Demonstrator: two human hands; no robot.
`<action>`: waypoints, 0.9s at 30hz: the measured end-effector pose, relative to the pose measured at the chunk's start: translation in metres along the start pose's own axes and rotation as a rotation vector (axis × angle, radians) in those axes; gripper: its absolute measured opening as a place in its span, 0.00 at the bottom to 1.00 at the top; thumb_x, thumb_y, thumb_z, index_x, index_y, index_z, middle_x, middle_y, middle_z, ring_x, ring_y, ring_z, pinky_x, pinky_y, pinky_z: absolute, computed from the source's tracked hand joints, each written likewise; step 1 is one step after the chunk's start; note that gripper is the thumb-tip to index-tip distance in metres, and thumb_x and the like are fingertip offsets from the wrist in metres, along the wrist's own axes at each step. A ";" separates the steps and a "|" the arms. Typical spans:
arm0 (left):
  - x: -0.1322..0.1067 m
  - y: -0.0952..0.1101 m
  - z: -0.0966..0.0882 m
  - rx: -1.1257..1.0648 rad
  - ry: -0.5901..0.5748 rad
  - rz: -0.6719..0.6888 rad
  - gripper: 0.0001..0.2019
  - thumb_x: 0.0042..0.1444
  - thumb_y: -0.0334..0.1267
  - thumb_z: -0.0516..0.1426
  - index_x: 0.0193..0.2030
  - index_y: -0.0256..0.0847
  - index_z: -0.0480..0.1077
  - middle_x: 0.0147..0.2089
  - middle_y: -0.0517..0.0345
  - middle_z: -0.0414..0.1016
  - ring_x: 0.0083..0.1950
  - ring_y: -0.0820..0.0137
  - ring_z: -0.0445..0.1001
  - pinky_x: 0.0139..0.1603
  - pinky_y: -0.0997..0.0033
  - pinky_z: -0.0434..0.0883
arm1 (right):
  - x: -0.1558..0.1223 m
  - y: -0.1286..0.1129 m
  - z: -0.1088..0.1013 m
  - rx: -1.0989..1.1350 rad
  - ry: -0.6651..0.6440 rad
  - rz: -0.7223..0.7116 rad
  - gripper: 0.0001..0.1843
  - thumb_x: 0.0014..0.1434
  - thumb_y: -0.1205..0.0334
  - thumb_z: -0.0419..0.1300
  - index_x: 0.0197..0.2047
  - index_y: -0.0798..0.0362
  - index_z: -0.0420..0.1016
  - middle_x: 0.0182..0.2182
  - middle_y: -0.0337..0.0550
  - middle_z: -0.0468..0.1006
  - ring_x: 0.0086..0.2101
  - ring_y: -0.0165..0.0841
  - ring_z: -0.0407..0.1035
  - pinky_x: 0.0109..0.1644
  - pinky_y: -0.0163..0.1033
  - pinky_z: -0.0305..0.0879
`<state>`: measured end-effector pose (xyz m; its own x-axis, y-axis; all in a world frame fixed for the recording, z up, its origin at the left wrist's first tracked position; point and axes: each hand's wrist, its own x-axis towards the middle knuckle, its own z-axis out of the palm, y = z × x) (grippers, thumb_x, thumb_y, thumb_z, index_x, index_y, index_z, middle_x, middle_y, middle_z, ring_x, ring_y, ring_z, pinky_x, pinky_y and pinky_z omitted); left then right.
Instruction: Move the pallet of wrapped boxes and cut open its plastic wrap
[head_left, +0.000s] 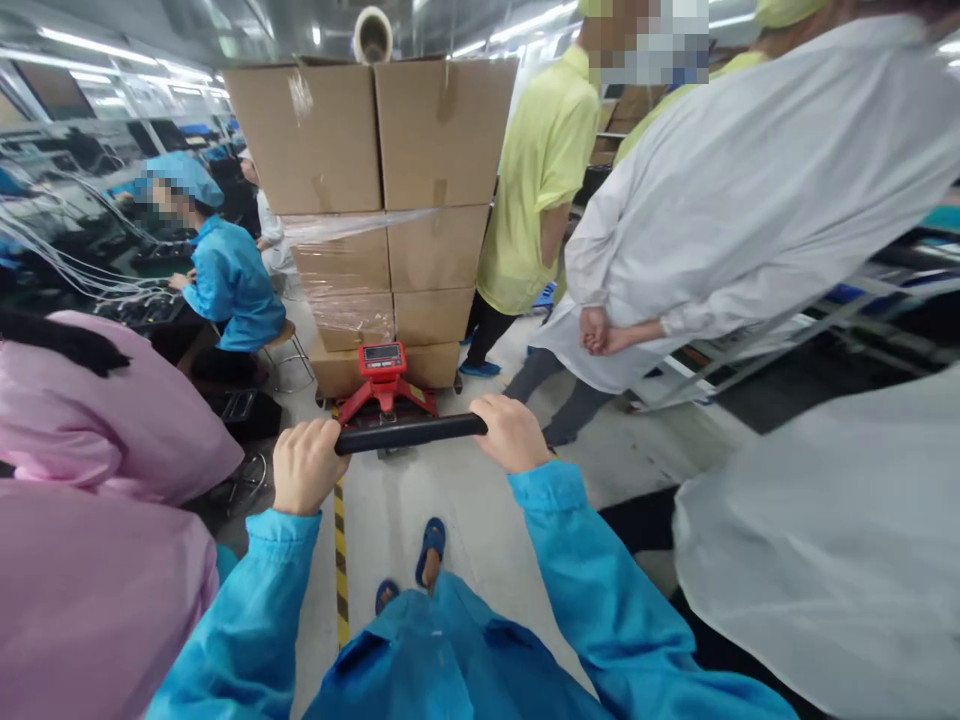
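Note:
Both my hands grip the black handle bar (412,433) of a red pallet jack (384,385). My left hand (306,466) is wrapped round its left end, and my right hand (511,432) closes round the right end. A display unit (382,355) with a small screen sits on the jack beyond the bar. Behind it rises a tall stack of brown cardboard boxes (442,135), partly wound with clear stretch film (337,232). A cardboard tube (373,36) shows on top. The jack's forks are hidden from me.
People in pink (112,420) sit close on my left; a worker in blue (232,275) sits farther ahead. On the right stand people in yellow (536,180) and white (735,190), and a white garment (832,530) is near my right arm. Yellow-black tape (341,565) marks the floor.

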<state>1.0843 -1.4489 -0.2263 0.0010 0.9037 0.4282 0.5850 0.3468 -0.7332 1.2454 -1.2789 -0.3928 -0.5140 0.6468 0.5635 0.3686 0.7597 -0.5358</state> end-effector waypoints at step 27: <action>-0.235 0.172 -0.198 -0.112 -0.355 -0.183 0.03 0.56 0.31 0.56 0.34 0.40 0.71 0.33 0.50 0.72 0.38 0.59 0.70 0.35 0.61 0.58 | -0.300 0.012 -0.066 0.099 0.235 -0.135 0.07 0.50 0.70 0.55 0.33 0.52 0.70 0.34 0.49 0.72 0.37 0.42 0.65 0.44 0.44 0.60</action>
<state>1.3451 -1.6509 -0.3484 -0.3796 0.8667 0.3236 0.6338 0.4984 -0.5916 1.4549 -1.4594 -0.5269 -0.3553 0.5473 0.7578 0.2256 0.8369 -0.4987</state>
